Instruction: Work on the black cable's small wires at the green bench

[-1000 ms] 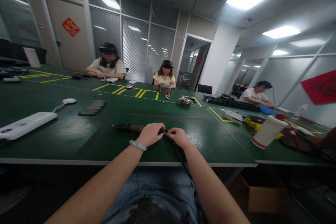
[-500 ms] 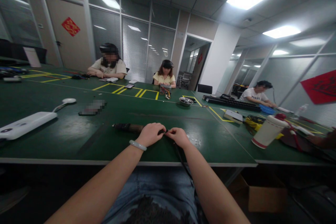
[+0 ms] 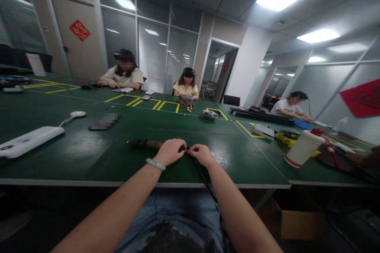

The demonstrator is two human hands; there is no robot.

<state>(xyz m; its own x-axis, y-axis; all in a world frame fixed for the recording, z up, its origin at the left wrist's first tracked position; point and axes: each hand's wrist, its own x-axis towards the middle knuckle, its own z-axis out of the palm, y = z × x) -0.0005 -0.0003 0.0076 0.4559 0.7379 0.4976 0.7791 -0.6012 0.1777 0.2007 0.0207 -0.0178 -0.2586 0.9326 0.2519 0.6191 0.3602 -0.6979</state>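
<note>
A dark brown and black electric screwdriver (image 3: 146,144) lies on its side near the front of the green table (image 3: 246,166), its metal tip pointing left. My left hand (image 3: 171,151), with a pale bangle at its wrist, is closed around the rear end. Close beside it, my right hand (image 3: 202,154) pinches the dark end of a black cable (image 3: 204,176) where it meets the screwdriver. Fingers cover most of that joint, so I cannot tell whether the cable is plugged in. From there the cable drops over the table's front edge towards my lap.
On the left lie a white power strip (image 3: 34,142) and a phone-like slab (image 3: 104,121). Beyond my hands stands a metal bowl (image 3: 210,114). At right are a white cup (image 3: 304,148), a small box (image 3: 263,131) and yellow items (image 3: 286,140). Several people sit around the table.
</note>
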